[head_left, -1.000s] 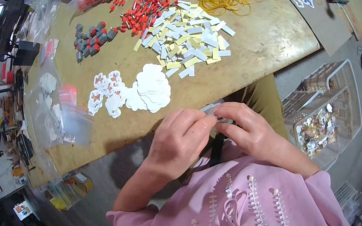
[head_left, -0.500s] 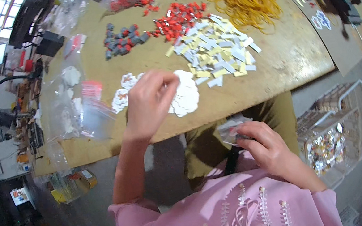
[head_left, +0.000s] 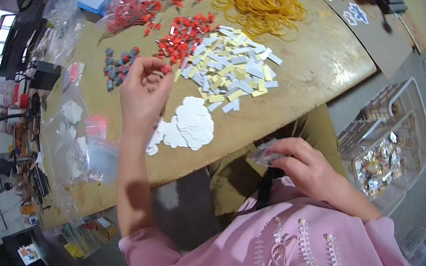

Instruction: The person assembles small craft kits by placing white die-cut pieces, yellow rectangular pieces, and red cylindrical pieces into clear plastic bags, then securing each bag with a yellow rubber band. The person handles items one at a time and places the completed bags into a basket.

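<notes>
My left hand (head_left: 146,96) is raised over the table between the grey-and-red pieces and the red pile, its fingers curled into a pinch. A small red piece (head_left: 166,69) shows at the fingertips. Just beyond lies a heap of small red pieces (head_left: 188,34) with metallic parts, and left of it a cluster of grey-and-red pieces (head_left: 116,64). White scalloped paper cut-outs (head_left: 194,122) are stacked below the hand. Over my lap, my right hand (head_left: 306,165) grips a small clear plastic bag (head_left: 262,153); what is inside is hard to make out.
White and pale yellow strips (head_left: 236,67) are heaped mid-table, with yellow rubber bands (head_left: 265,8) behind. Clear bags (head_left: 101,154) lie at the left. A grey board (head_left: 358,24) is at the right; a plastic basket (head_left: 389,143) of shiny packets stands below the table edge.
My left hand has moved away from me, from beside the white cut-outs to the red heap, and a red piece now shows at its fingertips. My right hand keeps hold of the bag.
</notes>
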`<state>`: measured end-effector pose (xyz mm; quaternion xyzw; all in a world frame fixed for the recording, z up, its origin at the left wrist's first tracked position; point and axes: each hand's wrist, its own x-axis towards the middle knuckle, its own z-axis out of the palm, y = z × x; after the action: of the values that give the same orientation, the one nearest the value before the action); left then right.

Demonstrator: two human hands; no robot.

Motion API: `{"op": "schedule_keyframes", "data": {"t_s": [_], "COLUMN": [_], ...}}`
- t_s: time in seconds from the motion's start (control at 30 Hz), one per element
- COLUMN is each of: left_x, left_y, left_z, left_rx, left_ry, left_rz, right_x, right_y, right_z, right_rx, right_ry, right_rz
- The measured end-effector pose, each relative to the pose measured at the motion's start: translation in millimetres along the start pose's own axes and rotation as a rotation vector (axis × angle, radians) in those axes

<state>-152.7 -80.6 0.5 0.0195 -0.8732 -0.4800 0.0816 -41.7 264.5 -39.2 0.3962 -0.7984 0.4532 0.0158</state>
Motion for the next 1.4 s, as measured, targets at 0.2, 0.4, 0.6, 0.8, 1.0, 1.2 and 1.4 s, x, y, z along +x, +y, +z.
{"op": "schedule_keyframes", "data": {"t_s": [0.2, 0.4, 0.6, 0.8, 1.0, 1.2, 1.4], "left_x": [-102, -110, -86, 17, 94, 114, 118], "left_y": [64, 63, 66, 71, 65, 75, 67], "left_z": [54, 65, 79, 105, 142, 141, 126], "left_rx": [-0.21, -0.001, 0.016, 0.294, 0.556, 0.56, -0.153], "left_ry": [-0.397, -0.422, -0.516, -0.227, -0.351, -0.583, -0.502], "left_rz": [0.5, 0.622, 0.625, 0.581, 0.456, 0.148, -0.06], "right_x": [11, 2, -9, -20, -30, -38, -39], "right_y": [-5, -3, -2, 1, 8, 16, 18], "right_z": [-7, -4, -7, -8, -8, -9, -10], "right_rx": [0.075, 0.116, 0.091, 0.069, 0.069, 0.083, 0.095], "right_ry": [0.008, -0.027, -0.017, -0.015, 0.011, 0.016, -0.007], "right_rz": [-0.044, -0.016, 0.046, 0.057, 0.048, 0.076, 0.08]}}
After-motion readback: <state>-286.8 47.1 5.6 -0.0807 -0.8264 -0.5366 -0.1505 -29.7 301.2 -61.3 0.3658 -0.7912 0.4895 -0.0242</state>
